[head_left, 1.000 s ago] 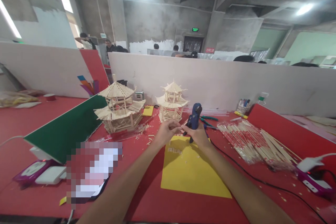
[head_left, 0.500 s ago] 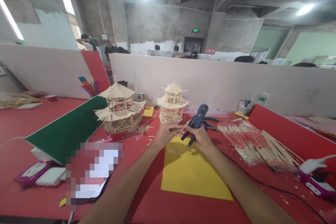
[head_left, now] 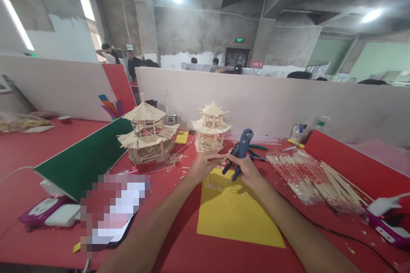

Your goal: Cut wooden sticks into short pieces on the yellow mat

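Right hand [head_left: 246,168] is clamped on a blue cutter [head_left: 245,141], its head raised and its handles pointing down, above the far part of a yellow sheet [head_left: 238,222] on the red surface [head_left: 179,243]. Left hand [head_left: 205,166] is just beside, fingertips towards the right hand; whether they close on anything cannot be told. Short wooden pieces [head_left: 214,187] lie on the sheet. Two wooden pagoda models stand beyond, the larger [head_left: 149,136] to the left, the smaller [head_left: 212,130] behind the left hand.
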### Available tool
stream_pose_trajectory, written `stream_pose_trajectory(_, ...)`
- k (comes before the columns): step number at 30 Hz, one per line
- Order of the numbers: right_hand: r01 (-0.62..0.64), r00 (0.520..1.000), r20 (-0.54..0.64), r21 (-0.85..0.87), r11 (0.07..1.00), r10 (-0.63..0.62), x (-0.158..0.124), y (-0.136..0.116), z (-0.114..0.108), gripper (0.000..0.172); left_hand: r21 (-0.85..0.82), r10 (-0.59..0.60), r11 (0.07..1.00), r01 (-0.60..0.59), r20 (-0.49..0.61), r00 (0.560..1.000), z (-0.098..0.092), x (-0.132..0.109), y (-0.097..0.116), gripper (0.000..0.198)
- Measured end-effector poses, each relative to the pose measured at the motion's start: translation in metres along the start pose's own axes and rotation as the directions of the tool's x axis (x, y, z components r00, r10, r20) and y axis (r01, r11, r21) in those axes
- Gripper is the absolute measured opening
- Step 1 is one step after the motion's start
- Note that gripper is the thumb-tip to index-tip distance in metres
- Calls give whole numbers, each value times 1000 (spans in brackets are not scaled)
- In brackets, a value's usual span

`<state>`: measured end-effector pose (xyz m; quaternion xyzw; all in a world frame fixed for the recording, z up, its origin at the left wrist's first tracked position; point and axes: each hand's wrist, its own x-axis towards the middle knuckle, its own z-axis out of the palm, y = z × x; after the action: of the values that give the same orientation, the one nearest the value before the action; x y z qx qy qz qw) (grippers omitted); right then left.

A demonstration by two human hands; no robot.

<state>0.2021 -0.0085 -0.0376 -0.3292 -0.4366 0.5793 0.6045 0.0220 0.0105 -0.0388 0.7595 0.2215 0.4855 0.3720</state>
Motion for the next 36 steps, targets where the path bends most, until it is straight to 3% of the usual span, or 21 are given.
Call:
stream_pose_trajectory(5, 18, 1000, 5, 2, 1000, -18, 0, 4, -2, 35, 20, 5, 1000, -5, -9, 1000, -1, 0, 1, 25)
stream_pose_trajectory(11, 57, 998, -17, -32, 998, -58, 0, 3, 2, 37, -148, -114, 983, 107, -39, 993, 1, 3, 6, 24)
stream_pose_trajectory(16, 191, 966, -122, -269, 944, -230, 4, 0, 3, 37, -233, -263, 938, 256, 0, 965, 0, 5, -1, 26)
stream_pose_trajectory(20, 249, 944, -77, -470, 847, -321, 4, -1, 2, 33, -224, -364, 906, 359, 22, 931, -2, 5, -10, 27)
stream_pose_trajectory(29, 274, 938, -4, -607, 746, -347, 7, 12, -5, 25, -55, -327, 942, 331, 72, 942, 0, 2, -14, 36)
stream_pose_trajectory(36, 314, 922, 70, -707, 633, -380, 0, 6, 2, 14, -87, -366, 925, 370, 61, 929, 3, 0, -19, 38)
